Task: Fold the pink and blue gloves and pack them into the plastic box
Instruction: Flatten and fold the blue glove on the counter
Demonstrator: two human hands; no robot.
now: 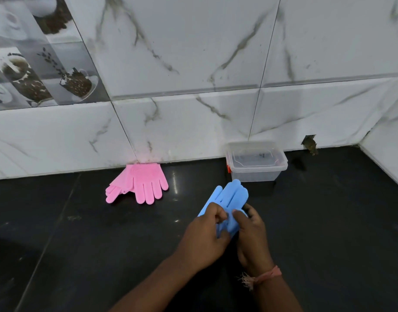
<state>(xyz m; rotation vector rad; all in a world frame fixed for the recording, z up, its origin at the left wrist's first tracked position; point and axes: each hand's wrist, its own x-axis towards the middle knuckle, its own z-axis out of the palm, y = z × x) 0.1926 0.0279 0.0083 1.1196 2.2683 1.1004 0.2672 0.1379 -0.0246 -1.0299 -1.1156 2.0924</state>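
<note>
Blue gloves point(229, 199) are held at centre frame, fingers pointing toward 12 o'clock, cuff end bunched between the hands. Left hand point(204, 235) is curled, thumb and fingers pinching the blue rubber; right hand point(252, 235) is closed on the same gloves from 3 o'clock. Pink gloves point(140, 184) lie flat at 10 o'clock, overlapped, bristled cuffs touching the wall point(193, 122), fingers toward 6 o'clock. Clear plastic box point(256, 163) stands at 1 o'clock just beyond the blue fingertips, lidded, orange clip at its left. Black counter point(80, 244) is bare from 6 to 9 o'clock. Glove palms are hidden by the hands; box contents hard to make out.
</note>
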